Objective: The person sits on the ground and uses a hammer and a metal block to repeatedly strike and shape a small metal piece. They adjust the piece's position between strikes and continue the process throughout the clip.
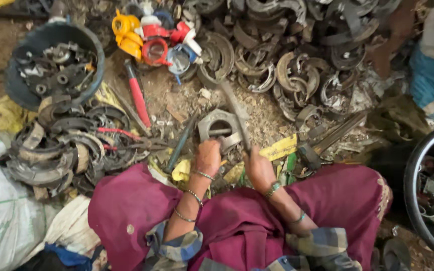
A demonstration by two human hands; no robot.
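Below the scrap, left hand grips a half-hidden metal piece; right hand clasps a blurred tool.

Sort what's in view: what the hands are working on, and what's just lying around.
In hand:
left hand on the curved metal piece
right hand gripping the long tool

Lying about:
red-handled tool
tub of metal parts
coloured plastic caps
heaps of curved metal pieces

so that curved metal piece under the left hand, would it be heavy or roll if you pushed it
The curved metal piece looks like thick cast metal, so probably stiff and heavy for its size. Its half-ring shape lies flat on the dirt, so it would likely scrape along rather than roll. The left hand steadies it while the right hand grips a long tool, which suggests it shifts when struck.
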